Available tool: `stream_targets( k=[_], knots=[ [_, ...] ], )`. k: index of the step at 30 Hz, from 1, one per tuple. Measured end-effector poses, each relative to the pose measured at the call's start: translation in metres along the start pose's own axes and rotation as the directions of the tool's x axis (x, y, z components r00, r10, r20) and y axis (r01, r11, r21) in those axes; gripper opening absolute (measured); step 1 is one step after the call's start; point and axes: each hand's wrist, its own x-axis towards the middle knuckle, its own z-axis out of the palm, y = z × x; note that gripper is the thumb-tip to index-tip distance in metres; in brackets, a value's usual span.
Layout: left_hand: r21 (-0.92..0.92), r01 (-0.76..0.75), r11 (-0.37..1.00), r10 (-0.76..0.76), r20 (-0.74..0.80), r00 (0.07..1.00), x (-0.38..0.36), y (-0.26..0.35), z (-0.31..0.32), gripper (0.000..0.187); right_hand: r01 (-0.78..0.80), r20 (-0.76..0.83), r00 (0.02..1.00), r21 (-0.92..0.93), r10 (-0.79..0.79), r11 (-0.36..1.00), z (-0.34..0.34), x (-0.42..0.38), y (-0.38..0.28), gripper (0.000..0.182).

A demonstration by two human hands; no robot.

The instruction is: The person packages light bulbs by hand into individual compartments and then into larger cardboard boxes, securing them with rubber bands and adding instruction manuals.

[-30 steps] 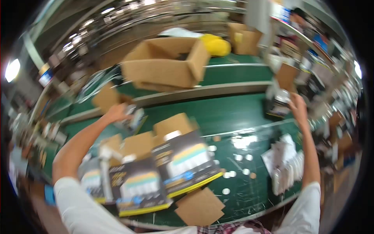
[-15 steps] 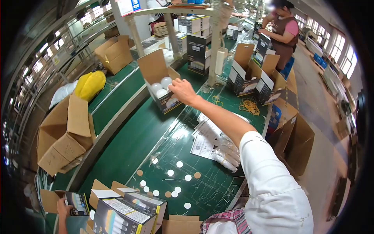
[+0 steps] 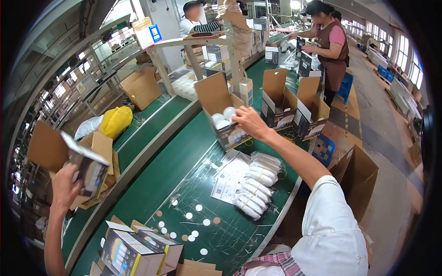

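Observation:
My right hand (image 3: 251, 122) is closed on the right rim of an open bulb box (image 3: 232, 138), its fingertips beside the white bulbs (image 3: 222, 117) inside. The box stands on the green belt, its cardboard lid upright. At the far left my left hand (image 3: 65, 186) grips another open box (image 3: 94, 170), held tilted above the belt's edge with its brown flap raised; its inside is hidden. Near my right forearm lie wrapped bundles of white tubular pieces (image 3: 255, 188) on printed sheets (image 3: 225, 184).
Two open boxes (image 3: 278, 108) stand beyond my right hand. More printed boxes (image 3: 133, 250) are at the bottom. White and brown discs (image 3: 199, 208) lie scattered on the green belt (image 3: 161, 184). A post (image 3: 237, 50) rises behind. A co-worker (image 3: 329, 46) stands at the far right.
My left hand has lifted its box from the lower left, up and over the belt's edge. My right hand and the bulb box have shifted right, toward the two open boxes. The view has turned.

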Motion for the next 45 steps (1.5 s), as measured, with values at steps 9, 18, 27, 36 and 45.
stream_targets(
  k=[9, 18, 27, 36, 45],
  knots=[
    [-0.187, -0.251, 0.95, 0.261, 0.029, 0.965, 0.067, 0.224, 0.047, 0.026, 0.007, 0.02, 1.0, 0.01, -0.007, 1.0, -0.011, -0.09, 0.06, 0.02],
    [-0.125, -0.148, 0.981, 0.165, 0.144, 0.976, 0.007, 0.29, 0.141, 0.013, -0.105, 0.04, 0.994, 0.105, 0.101, 0.989, -0.033, -0.115, 0.084, 0.025],
    [-0.071, -0.037, 0.997, 0.048, 0.151, 0.987, -0.03, 0.309, 0.133, 0.021, -0.07, 0.07, 0.997, 0.527, 0.04, 0.847, -0.072, -0.133, -0.008, 0.017],
    [-0.225, 0.189, 0.956, -0.176, 0.075, 0.982, -0.039, 0.318, 0.129, 0.022, -0.107, 0.289, 0.95, 0.65, -0.115, 0.752, -0.018, -0.082, -0.079, 0.013],
    [-0.334, 0.203, 0.92, -0.204, 0.031, 0.978, -0.054, 0.316, 0.13, 0.016, -0.061, 0.71, 0.656, 0.389, -0.257, 0.919, 0.048, -0.051, -0.158, 0.047]
  ],
)
